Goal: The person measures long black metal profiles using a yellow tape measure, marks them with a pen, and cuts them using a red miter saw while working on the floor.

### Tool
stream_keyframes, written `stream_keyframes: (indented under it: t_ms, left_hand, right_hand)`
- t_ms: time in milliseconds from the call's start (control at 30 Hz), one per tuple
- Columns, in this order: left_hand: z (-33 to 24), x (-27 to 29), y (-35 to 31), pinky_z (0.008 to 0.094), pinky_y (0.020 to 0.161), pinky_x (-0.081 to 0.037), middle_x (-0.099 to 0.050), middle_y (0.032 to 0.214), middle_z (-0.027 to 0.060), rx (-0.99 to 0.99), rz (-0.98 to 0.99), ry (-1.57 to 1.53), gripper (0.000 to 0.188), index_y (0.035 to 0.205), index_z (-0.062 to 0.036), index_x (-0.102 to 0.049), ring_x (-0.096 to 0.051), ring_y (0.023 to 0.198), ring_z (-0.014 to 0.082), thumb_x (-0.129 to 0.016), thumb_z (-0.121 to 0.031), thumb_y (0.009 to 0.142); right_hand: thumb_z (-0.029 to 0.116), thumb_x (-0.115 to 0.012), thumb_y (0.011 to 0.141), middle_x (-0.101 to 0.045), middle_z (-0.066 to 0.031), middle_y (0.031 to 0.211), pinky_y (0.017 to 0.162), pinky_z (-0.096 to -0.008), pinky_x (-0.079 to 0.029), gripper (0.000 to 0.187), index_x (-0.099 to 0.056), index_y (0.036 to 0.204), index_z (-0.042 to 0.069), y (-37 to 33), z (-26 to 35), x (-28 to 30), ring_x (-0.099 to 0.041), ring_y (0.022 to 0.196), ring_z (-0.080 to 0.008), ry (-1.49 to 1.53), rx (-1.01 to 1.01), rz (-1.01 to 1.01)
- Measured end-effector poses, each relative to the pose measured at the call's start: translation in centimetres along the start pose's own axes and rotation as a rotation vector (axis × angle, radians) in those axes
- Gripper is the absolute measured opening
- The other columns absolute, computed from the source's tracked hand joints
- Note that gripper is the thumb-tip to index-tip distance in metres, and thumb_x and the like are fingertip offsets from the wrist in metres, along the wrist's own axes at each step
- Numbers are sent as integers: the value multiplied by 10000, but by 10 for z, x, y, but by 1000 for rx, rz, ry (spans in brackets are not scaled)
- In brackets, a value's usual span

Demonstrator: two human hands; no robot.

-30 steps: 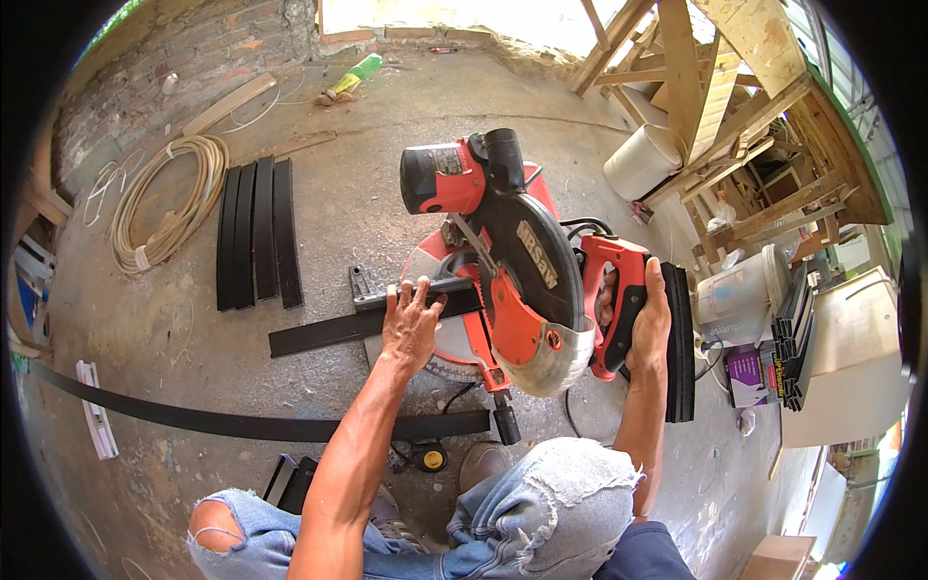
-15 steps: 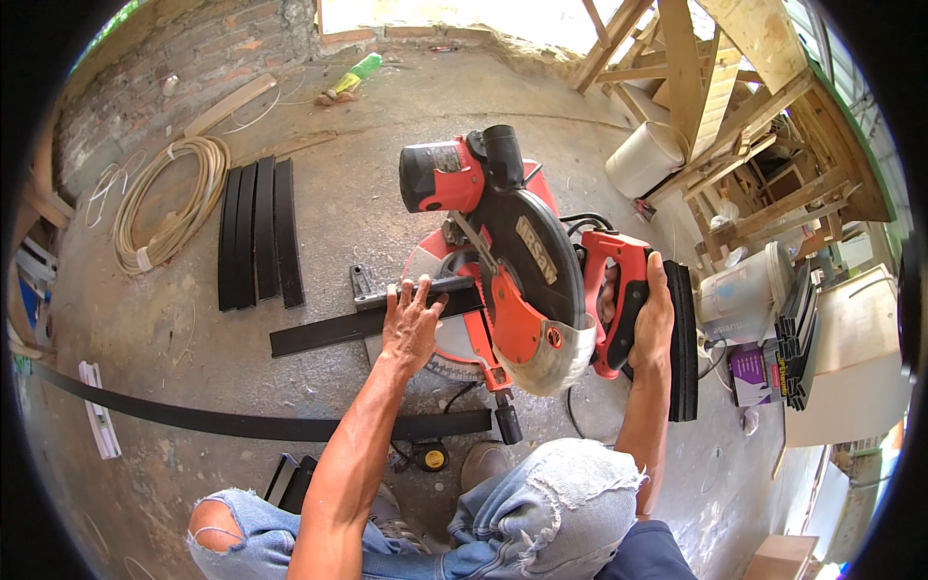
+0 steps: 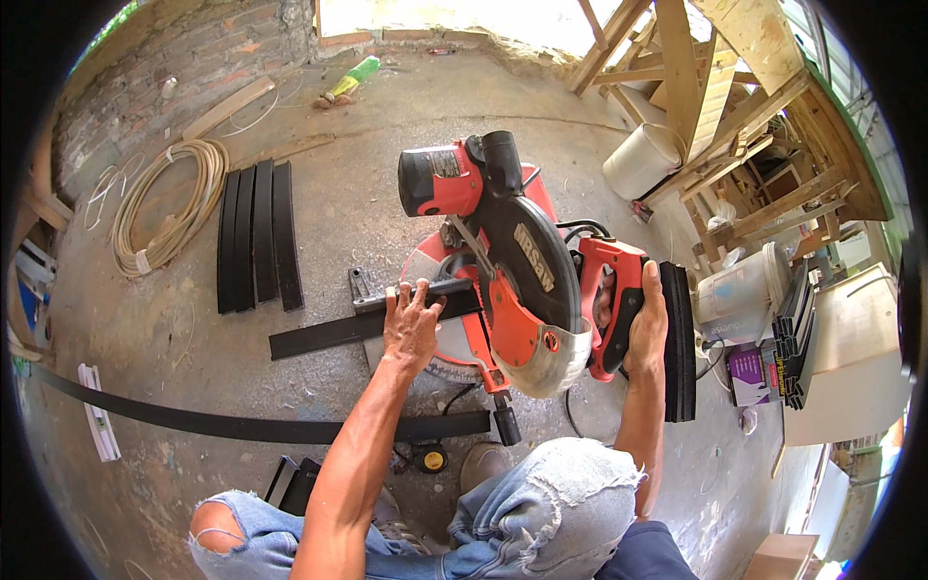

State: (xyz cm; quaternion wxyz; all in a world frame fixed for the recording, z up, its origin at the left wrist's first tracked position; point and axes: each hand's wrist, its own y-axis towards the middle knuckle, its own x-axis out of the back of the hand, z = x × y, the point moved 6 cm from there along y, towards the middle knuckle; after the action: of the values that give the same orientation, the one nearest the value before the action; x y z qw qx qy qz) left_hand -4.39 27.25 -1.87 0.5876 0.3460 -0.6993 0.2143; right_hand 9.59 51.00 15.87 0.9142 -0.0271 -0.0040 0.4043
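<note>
A red and black miter saw (image 3: 530, 251) stands on the floor in front of me, its round blade guard tilted over the base. My right hand (image 3: 648, 324) is closed round the saw's handle (image 3: 619, 309), fingers inside the loop. To the left, my left hand (image 3: 412, 324) grips a flat black strip (image 3: 324, 335) against the saw's fence (image 3: 365, 296), with fingertips over the fence's top. The strip lies across the base, and its right end goes in behind the guard. The blade's lower edge is hidden by the guard.
Cut black strips (image 3: 261, 237) lie beside a hose coil (image 3: 174, 208). A long black strip (image 3: 242, 422) and tape measure (image 3: 429, 457) are near my feet. More black strips (image 3: 680, 343) stand right of the saw, near a bucket (image 3: 739, 295). Wooden frames (image 3: 744, 126) fill the far right.
The saw head and my right hand on its handle have come down very slightly. My left hand and the black strip stay almost in place.
</note>
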Motion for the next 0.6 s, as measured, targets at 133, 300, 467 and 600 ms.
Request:
stream_keyframes:
  t_ms: [133, 300, 467, 600]
  left_hand:
    - [-1, 1, 0, 459, 1092, -275, -466, 1385, 81, -9, 2, 6, 506, 1286, -242, -674, -385, 1301, 288, -788, -238, 794]
    - [1, 1, 0, 456, 1091, -282, -469, 1373, 84, -12, -9, -6, 502, 1279, -222, -679, -393, 1288, 291, -789, -237, 790]
    - [3, 4, -2, 455, 1093, -293, -479, 1396, 135, -46, -26, -25, 439, 1240, -186, -707, -414, 1302, 318, -766, -253, 811]
    - [2, 12, 0, 458, 1090, -301, -474, 1413, 169, -42, 40, -62, 421, 1230, -184, -713, -417, 1314, 333, -757, -258, 818]
  right_hand:
    - [624, -468, 987, -629, -50, 703, 508, -259, -447, 650, -666, 940, 7, -1, 0, -1, -557, 547, -118, 21, 6, -9]
    - [614, -465, 993, -617, -46, 702, 512, -259, -453, 629, -656, 964, 15, -2, 0, -2, -561, 558, -122, 16, -3, -4]
    - [610, -462, 995, -605, -44, 705, 519, -260, -451, 612, -646, 987, 26, -3, 1, -3, -559, 567, -129, -2, -23, -18]
    - [627, -476, 982, -622, -41, 706, 521, -256, -473, 632, -660, 981, 23, -3, -1, -2, -579, 570, -120, 4, -22, -34]
